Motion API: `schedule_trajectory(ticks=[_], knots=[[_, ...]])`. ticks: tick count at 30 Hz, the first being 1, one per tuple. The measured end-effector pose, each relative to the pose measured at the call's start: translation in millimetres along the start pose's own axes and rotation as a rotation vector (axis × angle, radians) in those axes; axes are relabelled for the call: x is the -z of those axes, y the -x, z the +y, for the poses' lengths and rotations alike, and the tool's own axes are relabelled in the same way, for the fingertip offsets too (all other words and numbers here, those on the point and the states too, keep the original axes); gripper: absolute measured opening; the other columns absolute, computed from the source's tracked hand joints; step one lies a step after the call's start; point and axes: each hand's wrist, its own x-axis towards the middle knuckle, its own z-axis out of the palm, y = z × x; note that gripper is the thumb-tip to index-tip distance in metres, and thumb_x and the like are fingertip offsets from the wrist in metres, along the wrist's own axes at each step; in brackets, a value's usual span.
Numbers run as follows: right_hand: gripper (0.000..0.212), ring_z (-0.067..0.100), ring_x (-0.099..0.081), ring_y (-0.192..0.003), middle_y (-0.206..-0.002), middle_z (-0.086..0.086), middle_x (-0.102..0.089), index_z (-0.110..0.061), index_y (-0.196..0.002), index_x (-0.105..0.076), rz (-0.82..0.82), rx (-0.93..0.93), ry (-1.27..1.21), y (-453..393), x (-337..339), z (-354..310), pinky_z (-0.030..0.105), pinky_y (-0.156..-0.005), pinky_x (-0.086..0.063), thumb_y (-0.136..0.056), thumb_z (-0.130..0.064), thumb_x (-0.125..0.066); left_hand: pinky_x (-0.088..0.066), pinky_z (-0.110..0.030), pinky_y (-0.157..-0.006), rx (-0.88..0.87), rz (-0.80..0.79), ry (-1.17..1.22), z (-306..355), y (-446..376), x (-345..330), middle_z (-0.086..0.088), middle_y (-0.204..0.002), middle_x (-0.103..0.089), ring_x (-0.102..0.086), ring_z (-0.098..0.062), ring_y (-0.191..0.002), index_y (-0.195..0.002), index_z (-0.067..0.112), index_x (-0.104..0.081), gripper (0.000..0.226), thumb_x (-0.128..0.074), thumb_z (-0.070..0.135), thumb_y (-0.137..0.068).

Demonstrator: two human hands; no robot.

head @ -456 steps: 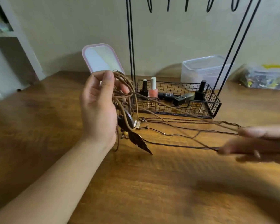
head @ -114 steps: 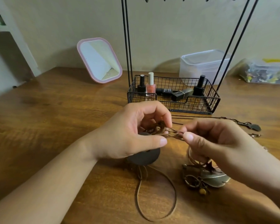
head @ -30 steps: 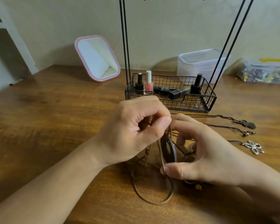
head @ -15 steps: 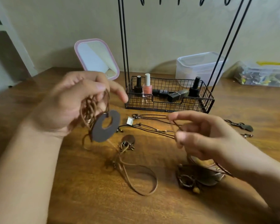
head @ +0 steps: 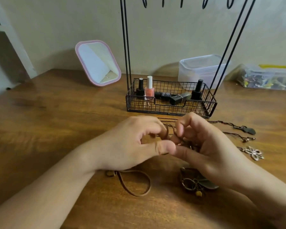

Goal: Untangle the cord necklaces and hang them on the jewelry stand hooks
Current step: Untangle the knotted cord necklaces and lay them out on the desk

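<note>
- Left hand (head: 130, 144) and right hand (head: 210, 146) meet above the tabletop (head: 56, 116), fingers curled, pinching tangled brown cord necklaces (head: 168, 132).
- Jewelry stand (head: 171, 98) stands just behind, hooks (head: 182, 0) bare.

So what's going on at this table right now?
A person is picking apart tangled brown cord necklaces over a wooden table. The left hand and the right hand both pinch the cords at the knot. A cord loop trails on the table below. A flower pendant lies to the right. The jewelry stand hooks visible at the top hold nothing yet.
</note>
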Motion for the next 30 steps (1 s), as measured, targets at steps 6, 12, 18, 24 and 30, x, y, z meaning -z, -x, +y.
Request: schedule_trajectory(ticks=[6,12,18,24,30], knots=[[0.036,0.012,-0.062,-0.064,-0.086,-0.007,-0.068,-0.046,-0.109,-0.046,0.05,-0.051,0.103,-0.8,4.0,-3.3,0.017,-0.055,-0.047,-0.08,-0.037,-0.064,-0.05,-0.043,-0.072,-0.124,0.252,0.512,-8.7,-3.1,10.8,-0.014,-0.083,-0.064,-0.06,-0.028,-0.079,-0.083,0.015,-0.07,0.018,-0.059,0.024,-0.094],[0.035,0.01,-0.045,-0.044,-0.058,0.003,-0.056,-0.022,-0.097,-0.071,-0.041,-0.149,-0.155,2.6,57.7,3.4,0.018,-0.04,-0.038,-0.075,-0.047,-0.078,-0.045,-0.023,-0.062,-0.128,0.698,1.265,-15.8,1.0,39.4,0.006,-0.082,-0.063,-0.056,-0.011,-0.069,-0.074,0.022,-0.064,0.029,-0.048,0.033,-0.095],[0.039,0.009,-0.045,-0.045,-0.058,0.007,-0.059,-0.015,-0.085,-0.076,-0.367,-0.226,-0.148,13.9,105.0,19.4,0.016,-0.044,-0.034,-0.067,-0.048,-0.087,-0.037,-0.022,-0.06,0.032,1.099,1.408,-45.0,7.0,65.0,0.008,-0.081,-0.061,-0.051,-0.011,-0.064,-0.078,0.025,-0.058,0.027,-0.046,0.034,-0.1],[0.039,0.033,-0.061,-0.074,-0.081,0.017,-0.067,-0.017,-0.086,-0.075,-0.149,-0.087,-0.109,10.1,91.7,28.6,0.032,-0.068,-0.047,-0.076,-0.054,-0.078,-0.039,-0.023,-0.058,0.222,1.127,0.906,-50.9,8.4,66.8,0.007,-0.077,-0.059,-0.05,-0.01,-0.065,-0.079,0.024,-0.061,0.026,-0.048,0.029,-0.101],[0.042,0.014,-0.069,-0.096,-0.102,0.002,-0.072,-0.029,-0.1,-0.072,-0.003,-0.051,-0.023,-2.0,45.3,34.1,0.029,-0.083,-0.055,-0.076,-0.064,-0.07,-0.046,-0.014,-0.083,-0.046,0.663,0.432,2.7,-18.7,60.2,0.005,-0.101,-0.055,-0.054,-0.001,-0.099,-0.079,0.026,-0.073,0.018,-0.06,0.027,-0.091]])
